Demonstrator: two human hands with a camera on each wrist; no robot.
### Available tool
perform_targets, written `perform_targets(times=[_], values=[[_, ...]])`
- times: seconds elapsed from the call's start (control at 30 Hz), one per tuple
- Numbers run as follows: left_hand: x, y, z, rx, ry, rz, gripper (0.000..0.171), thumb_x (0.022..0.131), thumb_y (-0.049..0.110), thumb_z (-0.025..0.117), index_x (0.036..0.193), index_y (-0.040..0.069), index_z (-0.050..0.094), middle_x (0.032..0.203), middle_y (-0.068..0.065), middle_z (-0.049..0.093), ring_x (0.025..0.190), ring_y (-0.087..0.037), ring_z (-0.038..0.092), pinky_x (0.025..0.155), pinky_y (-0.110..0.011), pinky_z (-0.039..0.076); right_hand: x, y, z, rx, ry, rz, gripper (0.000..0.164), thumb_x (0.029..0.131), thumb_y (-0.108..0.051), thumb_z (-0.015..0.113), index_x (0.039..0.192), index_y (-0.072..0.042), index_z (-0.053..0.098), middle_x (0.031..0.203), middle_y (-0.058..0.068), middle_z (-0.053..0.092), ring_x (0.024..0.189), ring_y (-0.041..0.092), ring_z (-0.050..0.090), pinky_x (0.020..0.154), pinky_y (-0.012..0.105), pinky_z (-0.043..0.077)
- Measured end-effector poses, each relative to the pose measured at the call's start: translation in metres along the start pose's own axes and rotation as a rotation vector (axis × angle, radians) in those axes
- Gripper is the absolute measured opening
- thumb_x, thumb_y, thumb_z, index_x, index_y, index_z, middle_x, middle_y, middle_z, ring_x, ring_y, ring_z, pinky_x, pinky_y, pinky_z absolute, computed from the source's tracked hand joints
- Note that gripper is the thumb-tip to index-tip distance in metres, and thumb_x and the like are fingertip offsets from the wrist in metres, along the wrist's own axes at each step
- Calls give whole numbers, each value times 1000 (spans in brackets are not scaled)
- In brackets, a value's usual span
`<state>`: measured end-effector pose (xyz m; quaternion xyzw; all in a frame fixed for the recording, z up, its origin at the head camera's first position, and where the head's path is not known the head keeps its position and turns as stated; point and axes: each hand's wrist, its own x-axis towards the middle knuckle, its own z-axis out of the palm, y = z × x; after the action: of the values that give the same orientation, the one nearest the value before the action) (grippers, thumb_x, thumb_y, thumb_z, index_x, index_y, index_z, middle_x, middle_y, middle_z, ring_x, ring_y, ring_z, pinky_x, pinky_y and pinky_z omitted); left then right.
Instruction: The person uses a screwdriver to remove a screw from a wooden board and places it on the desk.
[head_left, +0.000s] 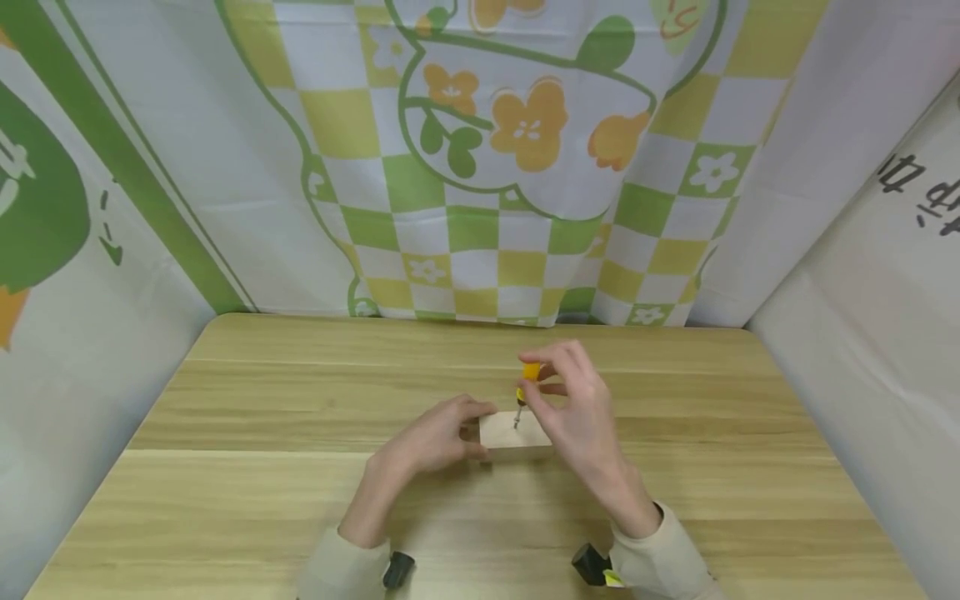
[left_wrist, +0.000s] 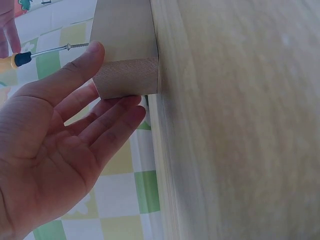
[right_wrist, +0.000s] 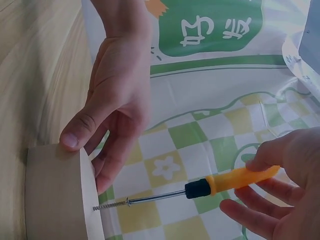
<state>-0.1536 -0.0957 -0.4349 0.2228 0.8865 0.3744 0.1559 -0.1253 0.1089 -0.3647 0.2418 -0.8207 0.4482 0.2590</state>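
Observation:
A pale wooden block (head_left: 497,432) lies flat on the table. My left hand (head_left: 431,437) holds its left end, with the thumb on the near side and the fingers around the far side. A thin screw (right_wrist: 111,205) stands upright on the block's top face, its threaded shank mostly exposed and its point at the wood. The tip of a screwdriver (right_wrist: 240,181) with a yellow handle and black collar meets the screw head. My right hand (head_left: 581,408) grips that handle between thumb and fingers, above the block. In the left wrist view, only part of the right hand (left_wrist: 7,27) shows.
The wood-grain table (head_left: 262,400) extends around the block on all sides. Behind it hangs a white, green and yellow checked cloth (head_left: 472,225) with flower prints. Printed white sheets stand at left and right. Dark wrist devices (head_left: 399,570) sit by both sleeves.

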Motion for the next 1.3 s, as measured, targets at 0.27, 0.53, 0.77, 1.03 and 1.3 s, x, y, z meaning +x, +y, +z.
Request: perform_targets(times=[0.27, 0.53, 0.77, 1.03, 1.3], values=[[0, 1, 0, -4, -2, -7, 65, 81, 21, 81, 140, 9, 56, 130, -11, 62, 123, -29, 58, 107, -48, 47, 0, 1, -1, -3, -45, -11, 30, 83, 7, 71, 111, -4, 67, 106, 8, 70, 94, 21, 68, 73, 31, 63], [-2, 3, 0, -13, -3, -25, 65, 82, 22, 81, 141, 11, 56, 132, -10, 61, 124, -30, 57, 107, -49, 47, -1, 4, 0, 22, -11, -50, 34, 83, 9, 72, 114, -4, 69, 109, 11, 63, 91, 23, 65, 68, 26, 62], [-2, 4, 0, -19, -6, -30, 64, 83, 23, 80, 141, 12, 56, 134, -9, 60, 124, -29, 57, 106, -49, 47, -2, 6, 0, 18, -23, -50, 35, 85, 5, 72, 116, -10, 71, 103, 8, 56, 86, 19, 61, 65, 25, 61], [-2, 3, 1, -10, 0, -19, 64, 82, 22, 80, 140, 11, 56, 134, -10, 60, 124, -29, 57, 107, -49, 47, -3, 5, -3, 5, -15, -52, 42, 82, 13, 66, 119, -6, 70, 107, 9, 65, 88, 19, 66, 63, 24, 61], [-2, 2, 1, 2, 0, -10, 66, 82, 24, 81, 141, 12, 56, 134, -10, 61, 122, -28, 58, 106, -48, 48, -2, 7, -4, -39, -6, -64, 39, 84, 3, 74, 120, -10, 71, 106, 8, 59, 84, 16, 63, 60, 24, 60]])
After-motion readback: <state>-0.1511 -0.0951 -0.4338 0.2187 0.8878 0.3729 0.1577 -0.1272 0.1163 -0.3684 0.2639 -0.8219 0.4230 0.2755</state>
